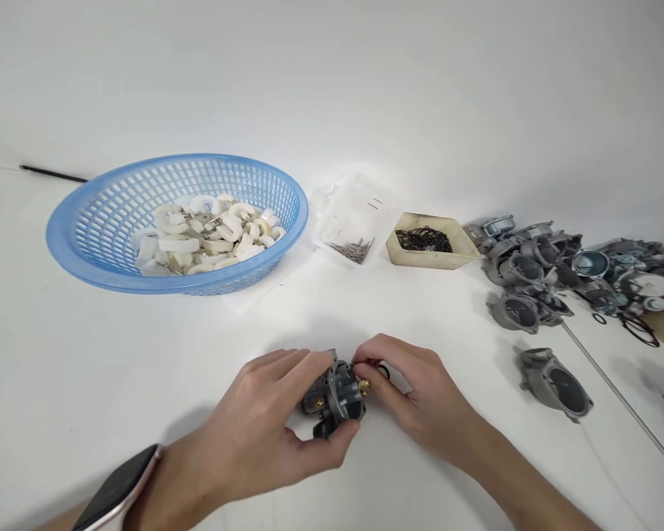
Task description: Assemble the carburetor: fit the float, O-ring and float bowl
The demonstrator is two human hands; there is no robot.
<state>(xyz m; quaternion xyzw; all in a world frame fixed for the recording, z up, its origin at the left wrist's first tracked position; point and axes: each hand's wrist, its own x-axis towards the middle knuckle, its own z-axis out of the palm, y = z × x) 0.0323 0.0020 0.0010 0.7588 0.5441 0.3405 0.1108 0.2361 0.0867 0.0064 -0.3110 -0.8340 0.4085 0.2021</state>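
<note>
A grey metal carburetor body (337, 398) sits low over the table, its round opening turned up toward me. My left hand (288, 420) is closed around it, fingers over the far side and thumb at the near rim. Brass jets (364, 386) stick up from the carburetor's right side. Close beside them, the thumb and forefinger of my right hand (406, 391) are pinched together. Part of a thin black rubber ring (386, 371) shows at those fingers; the rest of it is hidden.
A blue basket (66, 228) holds white plastic floats (221, 232). Beside it are a clear tray (343, 214) of metal pins (354, 251) and a cream bin (459, 254) of black rubber rings (423, 240). Metal carburetor parts (523, 269) are heaped at right, with one float bowl (556, 383) nearer.
</note>
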